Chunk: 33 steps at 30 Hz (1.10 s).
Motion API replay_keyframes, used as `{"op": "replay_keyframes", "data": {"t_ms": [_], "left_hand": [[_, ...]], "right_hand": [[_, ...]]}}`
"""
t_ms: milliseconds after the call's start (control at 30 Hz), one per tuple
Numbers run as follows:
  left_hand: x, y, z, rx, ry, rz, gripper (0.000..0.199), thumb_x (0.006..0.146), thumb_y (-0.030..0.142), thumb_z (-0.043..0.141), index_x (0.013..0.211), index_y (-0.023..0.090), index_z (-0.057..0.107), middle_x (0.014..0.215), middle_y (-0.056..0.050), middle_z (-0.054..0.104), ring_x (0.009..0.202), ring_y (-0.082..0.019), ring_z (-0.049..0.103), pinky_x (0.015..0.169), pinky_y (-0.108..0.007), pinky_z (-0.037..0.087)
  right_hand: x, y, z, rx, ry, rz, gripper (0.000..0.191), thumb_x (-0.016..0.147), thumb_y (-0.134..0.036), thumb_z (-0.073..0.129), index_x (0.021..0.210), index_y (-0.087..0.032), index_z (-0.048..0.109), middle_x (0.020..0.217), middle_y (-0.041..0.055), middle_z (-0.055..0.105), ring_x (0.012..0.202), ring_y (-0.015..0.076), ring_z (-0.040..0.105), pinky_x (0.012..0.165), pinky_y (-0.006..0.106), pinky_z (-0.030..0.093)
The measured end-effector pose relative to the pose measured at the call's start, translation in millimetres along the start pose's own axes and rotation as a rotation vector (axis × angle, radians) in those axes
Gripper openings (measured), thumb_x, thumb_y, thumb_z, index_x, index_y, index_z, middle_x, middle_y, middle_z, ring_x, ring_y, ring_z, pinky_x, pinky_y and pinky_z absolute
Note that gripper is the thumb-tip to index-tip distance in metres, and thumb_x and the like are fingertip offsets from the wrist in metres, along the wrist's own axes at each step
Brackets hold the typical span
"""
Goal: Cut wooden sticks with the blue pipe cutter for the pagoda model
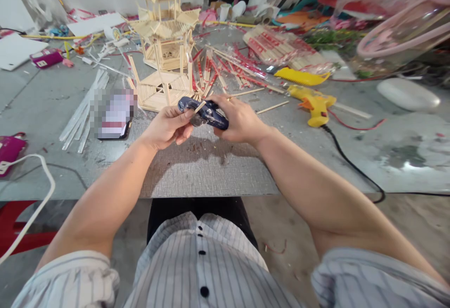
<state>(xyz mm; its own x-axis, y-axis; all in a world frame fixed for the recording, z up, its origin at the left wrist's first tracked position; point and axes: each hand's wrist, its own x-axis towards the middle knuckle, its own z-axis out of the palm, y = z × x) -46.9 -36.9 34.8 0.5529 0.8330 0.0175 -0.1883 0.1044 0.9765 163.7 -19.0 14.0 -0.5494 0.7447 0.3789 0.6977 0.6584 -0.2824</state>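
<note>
Near the table's front, my right hand is closed around a dark blue hand tool. My left hand pinches a short wooden stick, whose end lies at the tool's head. The fingers of my left hand are right beside the tool, and its jaws are partly hidden. Just behind my hands stands a hexagonal stick base with upright posts. Beyond it rises a tiered pagoda model made of pale sticks.
A phone and clear glue sticks lie left. Wrapped chopsticks are behind, at centre right. A yellow glue gun with a black cord, a yellow-handled tool and a white oval object lie right.
</note>
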Motion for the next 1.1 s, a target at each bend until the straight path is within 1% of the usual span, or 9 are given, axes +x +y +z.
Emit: {"op": "replay_keyframes", "data": {"t_ms": [67,167,267,400,567,733,967,1100], "left_hand": [[0,0,-0.3,0.037,0.032,-0.022,0.042,0.07,0.045,0.074,0.057,0.016,0.047,0.042,0.004,0.055,0.028,-0.004,0.042,0.027,-0.016,0.029],[1,0,-1.4,0.098,0.066,-0.035,0.038,0.079,0.04,0.068,0.057,0.016,0.047,0.043,0.004,0.053,0.029,-0.004,0.043,0.029,-0.016,0.032],[2,0,-1.9,0.143,0.081,-0.027,0.037,0.081,0.038,0.065,0.058,0.016,0.048,0.044,0.004,0.052,0.031,-0.004,0.044,0.031,-0.016,0.034],[2,0,-2.4,0.19,0.095,-0.024,0.033,0.082,0.037,0.065,0.061,0.016,0.051,0.044,0.004,0.052,0.032,-0.004,0.044,0.031,-0.017,0.034],[1,0,-3.4,0.184,0.102,-0.019,0.028,0.083,0.034,0.064,0.064,0.016,0.054,0.044,0.003,0.052,0.032,-0.004,0.044,0.031,-0.017,0.033],[1,0,-4.8,0.128,0.069,-0.003,0.026,0.081,0.032,0.065,0.064,0.015,0.056,0.044,0.003,0.054,0.031,-0.005,0.044,0.031,-0.017,0.033],[2,2,-5.4,0.146,0.068,-0.014,0.031,0.08,0.038,0.067,0.064,0.015,0.055,0.044,0.004,0.054,0.031,-0.003,0.043,0.031,-0.016,0.033],[1,4,-5.4,0.134,0.044,0.013,0.034,0.078,0.041,0.069,0.064,0.015,0.054,0.044,0.004,0.053,0.031,-0.003,0.044,0.031,-0.016,0.033]], "right_hand": [[0,0,0,-0.006,0.006,0.009,0.072,0.062,-0.025,0.056,0.132,-0.014,0.045,0.129,0.0155,0.056,0.116,0.0319,0.054,0.097,0.047,0.044],[0,-1,0,-0.025,-0.003,0.032,0.07,0.064,-0.026,0.055,0.132,-0.012,0.047,0.129,0.0158,0.057,0.114,0.0313,0.056,0.097,0.046,0.044],[0,-4,-3,-0.054,-0.032,0.066,0.069,0.066,-0.027,0.054,0.133,-0.011,0.048,0.127,0.0157,0.059,0.11,0.0307,0.059,0.095,0.044,0.045],[0,-9,-6,-0.098,-0.069,0.116,0.068,0.067,-0.029,0.054,0.133,-0.011,0.05,0.123,0.0144,0.063,0.106,0.03,0.061,0.091,0.041,0.047],[0,-12,-8,-0.115,-0.085,0.134,0.065,0.068,-0.029,0.054,0.132,-0.014,0.052,0.118,0.0125,0.066,0.102,0.0287,0.063,0.085,0.038,0.048],[0,-13,-8,-0.152,-0.09,0.159,0.062,0.067,-0.03,0.054,0.128,-0.016,0.055,0.113,0.0114,0.067,0.099,0.0294,0.064,0.079,0.037,0.048],[1,-16,-8,-0.201,-0.099,0.175,0.057,0.066,-0.029,0.051,0.121,-0.015,0.058,0.106,0.0111,0.069,0.093,0.0291,0.066,0.073,0.036,0.046],[1,-18,-9,-0.215,-0.11,0.183,0.051,0.066,-0.029,0.05,0.113,-0.013,0.06,0.102,0.0111,0.07,0.088,0.0282,0.066,0.071,0.035,0.045]]}}
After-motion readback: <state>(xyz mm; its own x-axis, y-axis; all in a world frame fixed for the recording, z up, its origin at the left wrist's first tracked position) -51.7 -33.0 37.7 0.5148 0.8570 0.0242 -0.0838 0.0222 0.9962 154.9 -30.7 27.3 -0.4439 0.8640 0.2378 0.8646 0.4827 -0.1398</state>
